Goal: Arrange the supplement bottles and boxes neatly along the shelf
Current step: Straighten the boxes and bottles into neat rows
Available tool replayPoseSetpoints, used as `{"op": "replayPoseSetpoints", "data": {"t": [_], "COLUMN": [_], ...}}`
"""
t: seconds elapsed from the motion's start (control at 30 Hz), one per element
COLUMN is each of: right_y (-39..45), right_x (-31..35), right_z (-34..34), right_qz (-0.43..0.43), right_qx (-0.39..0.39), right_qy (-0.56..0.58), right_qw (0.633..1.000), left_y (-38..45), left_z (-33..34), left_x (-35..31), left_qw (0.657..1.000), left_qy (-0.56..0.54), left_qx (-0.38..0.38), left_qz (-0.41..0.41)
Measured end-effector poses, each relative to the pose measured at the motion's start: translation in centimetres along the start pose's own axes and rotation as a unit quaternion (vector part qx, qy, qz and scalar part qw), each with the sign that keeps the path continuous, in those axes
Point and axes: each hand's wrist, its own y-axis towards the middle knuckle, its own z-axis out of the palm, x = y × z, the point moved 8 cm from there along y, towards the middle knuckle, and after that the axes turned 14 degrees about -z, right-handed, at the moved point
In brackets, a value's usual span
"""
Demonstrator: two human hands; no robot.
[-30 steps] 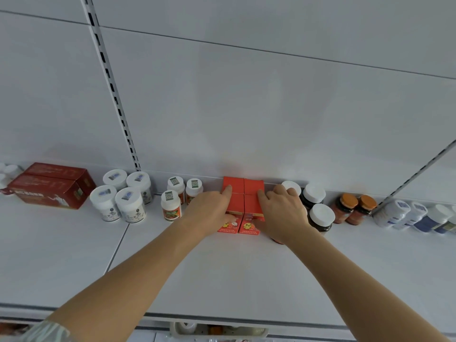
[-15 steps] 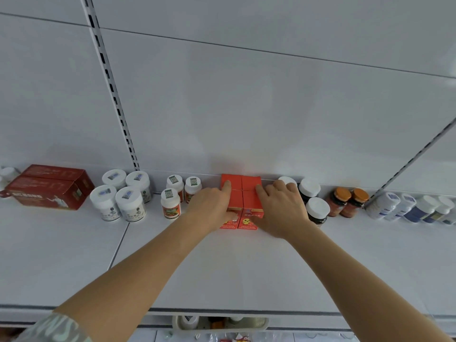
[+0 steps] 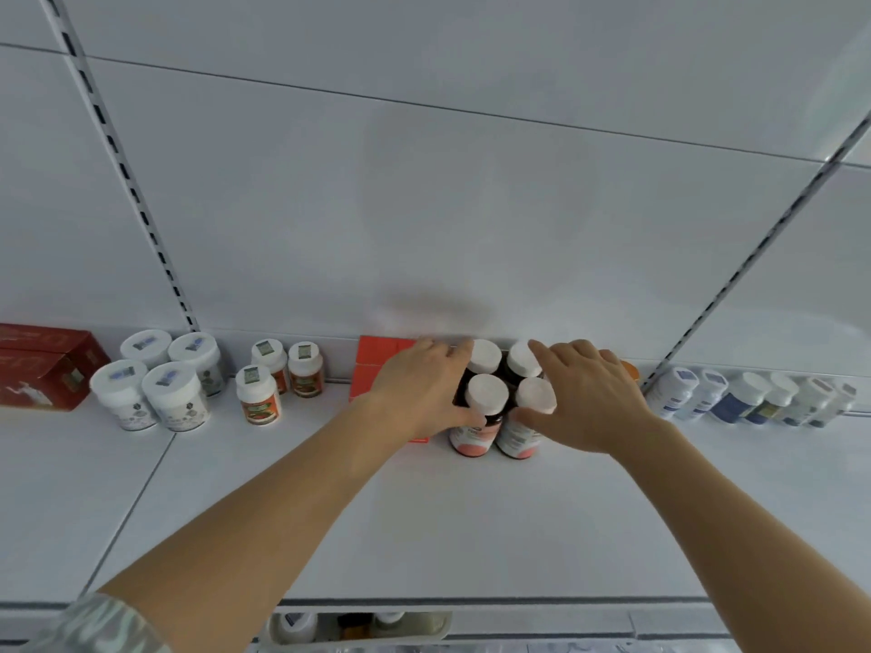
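Between my two hands stands a cluster of four dark bottles (image 3: 488, 407) with white caps, packed two by two near the back of the white shelf (image 3: 424, 511). My left hand (image 3: 419, 386) lies against the cluster's left side, fingers extended and close together, pressing the bottles rather than wrapping them. My right hand (image 3: 582, 393) mirrors it on the other side, fingers mostly straight with the index reaching toward the back cap and the thumb laid against the front right bottle; I would call both hands flat and pressing inward, not gripping. Under and behind my left hand I see the orange-red boxes (image 3: 377, 365), partly covered by the wrist and touching the back wall. Further out past my left hand stand three small bottles with orange labels (image 3: 278, 377), then four wide white-lidded jars (image 3: 158, 381), then dark red boxes (image 3: 42, 367) at the frame edge. Just beyond my right hand's knuckles an orange cap (image 3: 629, 369) peeks out; I cannot tell what it belongs to. Farther that way a row of white and blue bottles (image 3: 744, 395) lies tilted along the back.
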Motion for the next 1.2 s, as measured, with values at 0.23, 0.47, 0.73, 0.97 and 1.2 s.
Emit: {"op": "replayPoseSetpoints", "data": {"t": [0.23, 0.47, 0.73, 0.97, 1.2], "right_y": [-0.3, 0.1, 0.3, 0.1, -0.4], "right_x": [-1.6, -1.8, -1.2, -1.0, -1.5], "right_z": [3.0, 5.5, 5.3, 5.1, 5.3], "right_qz": [-0.062, -0.044, -0.058, -0.061, -0.039], "right_qx": [0.095, 0.102, 0.059, 0.046, 0.047], "right_qy": [0.037, 0.122, 0.147, 0.142, 0.165], "right_qw": [0.993, 0.986, 0.986, 0.987, 0.984], "left_y": [1.1, 0.9, 1.1, 1.0, 1.0], "left_z": [2.5, 3.3, 3.5, 3.4, 3.4], "left_x": [-2.2, -2.6, -2.5, -2.7, -2.2], "left_qw": [0.997, 0.993, 0.994, 0.994, 0.994], "left_qy": [0.063, 0.086, 0.085, 0.099, 0.099], "left_qx": [0.025, 0.041, 0.045, 0.023, 0.024], "left_qz": [-0.041, -0.067, -0.057, -0.04, -0.035]}}
